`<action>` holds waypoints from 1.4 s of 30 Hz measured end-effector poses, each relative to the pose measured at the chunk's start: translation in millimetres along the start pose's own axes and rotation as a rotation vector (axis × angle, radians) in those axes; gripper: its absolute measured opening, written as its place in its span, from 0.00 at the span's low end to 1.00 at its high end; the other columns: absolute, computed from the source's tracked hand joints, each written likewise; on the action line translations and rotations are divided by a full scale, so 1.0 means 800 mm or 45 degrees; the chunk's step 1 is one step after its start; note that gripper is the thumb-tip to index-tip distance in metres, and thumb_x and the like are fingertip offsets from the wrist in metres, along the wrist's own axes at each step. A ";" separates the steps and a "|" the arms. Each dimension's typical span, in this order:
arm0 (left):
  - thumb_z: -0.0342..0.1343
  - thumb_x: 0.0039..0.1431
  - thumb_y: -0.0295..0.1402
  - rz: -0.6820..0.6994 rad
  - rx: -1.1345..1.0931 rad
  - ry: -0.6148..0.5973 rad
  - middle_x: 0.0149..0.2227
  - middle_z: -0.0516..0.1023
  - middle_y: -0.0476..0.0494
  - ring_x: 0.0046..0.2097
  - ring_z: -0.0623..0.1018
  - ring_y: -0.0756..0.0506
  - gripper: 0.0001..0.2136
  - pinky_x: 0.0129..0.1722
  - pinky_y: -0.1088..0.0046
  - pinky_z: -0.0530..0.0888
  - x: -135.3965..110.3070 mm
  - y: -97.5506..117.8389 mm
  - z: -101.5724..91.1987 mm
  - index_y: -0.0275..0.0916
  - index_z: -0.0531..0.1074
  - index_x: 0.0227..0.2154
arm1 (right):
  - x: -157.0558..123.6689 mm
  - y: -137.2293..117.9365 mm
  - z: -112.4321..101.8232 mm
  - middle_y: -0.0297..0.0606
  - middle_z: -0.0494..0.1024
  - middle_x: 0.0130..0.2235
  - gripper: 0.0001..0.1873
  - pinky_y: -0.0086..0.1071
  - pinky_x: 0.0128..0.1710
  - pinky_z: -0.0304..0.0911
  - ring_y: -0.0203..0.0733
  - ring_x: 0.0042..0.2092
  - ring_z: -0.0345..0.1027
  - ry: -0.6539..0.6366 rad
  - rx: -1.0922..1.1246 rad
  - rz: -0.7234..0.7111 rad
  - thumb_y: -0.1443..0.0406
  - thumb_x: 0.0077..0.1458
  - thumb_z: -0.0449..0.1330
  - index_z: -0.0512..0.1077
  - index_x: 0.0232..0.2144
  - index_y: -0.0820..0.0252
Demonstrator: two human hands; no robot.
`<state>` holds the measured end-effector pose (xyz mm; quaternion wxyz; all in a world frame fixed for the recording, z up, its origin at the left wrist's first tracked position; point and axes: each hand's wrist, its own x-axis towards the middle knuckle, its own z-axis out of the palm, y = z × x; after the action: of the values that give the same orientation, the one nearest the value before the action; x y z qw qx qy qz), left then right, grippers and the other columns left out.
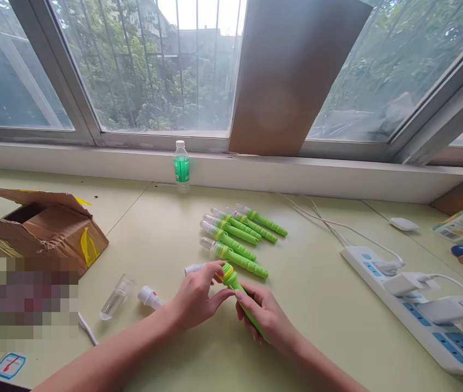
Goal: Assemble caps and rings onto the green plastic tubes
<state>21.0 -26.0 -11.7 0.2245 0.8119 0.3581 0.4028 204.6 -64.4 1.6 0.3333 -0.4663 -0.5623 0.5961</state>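
Note:
My right hand (264, 316) grips the body of a green pen-shaped tool (231, 279) low over the table. My left hand (197, 295) pinches the tool's top end, where a yellow ring shows. Just beyond lie several finished green tools (235, 239) with clear caps, side by side in a row. A loose clear cap (116, 296) and a small white part (148, 296) lie to the left of my left hand. Another white piece (194, 268) pokes out behind my left fingers.
An open cardboard box (39, 228) stands at the left. A water bottle (181, 166) stands by the window sill. A white power strip (415, 305) with plugs and cables runs along the right. A blurred patch covers the left front.

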 end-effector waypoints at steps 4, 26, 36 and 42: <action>0.57 0.58 0.36 0.014 0.002 0.008 0.40 0.77 0.41 0.37 0.79 0.45 0.15 0.36 0.67 0.79 0.001 0.001 0.000 0.40 0.64 0.45 | 0.000 -0.001 0.000 0.28 0.65 0.24 0.20 0.21 0.10 0.49 0.26 0.14 0.55 0.004 -0.002 0.001 0.49 0.59 0.51 0.68 0.33 0.60; 0.57 0.58 0.36 -0.018 0.024 -0.043 0.44 0.76 0.43 0.37 0.78 0.47 0.13 0.36 0.68 0.78 0.000 0.001 0.000 0.42 0.61 0.42 | 0.000 0.001 0.000 0.28 0.65 0.23 0.20 0.21 0.11 0.50 0.26 0.14 0.55 0.012 0.010 -0.001 0.49 0.59 0.51 0.66 0.30 0.60; 0.57 0.58 0.35 -0.052 0.043 -0.092 0.43 0.75 0.44 0.36 0.77 0.47 0.16 0.34 0.68 0.77 0.000 0.000 0.001 0.43 0.58 0.46 | 0.000 0.000 0.000 0.28 0.65 0.24 0.19 0.20 0.11 0.50 0.26 0.15 0.55 0.006 0.013 0.000 0.51 0.60 0.51 0.66 0.30 0.60; 0.56 0.58 0.35 -0.056 0.047 -0.101 0.41 0.75 0.45 0.35 0.78 0.47 0.16 0.33 0.69 0.76 0.001 0.000 0.002 0.43 0.58 0.46 | 0.001 -0.002 0.001 0.28 0.65 0.24 0.17 0.20 0.11 0.50 0.26 0.15 0.55 0.002 0.020 -0.012 0.52 0.61 0.51 0.67 0.33 0.60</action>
<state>22.2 -25.8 -12.2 0.2322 0.8232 0.3740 0.3584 203.6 -63.5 2.7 0.3403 -0.4616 -0.5595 0.5984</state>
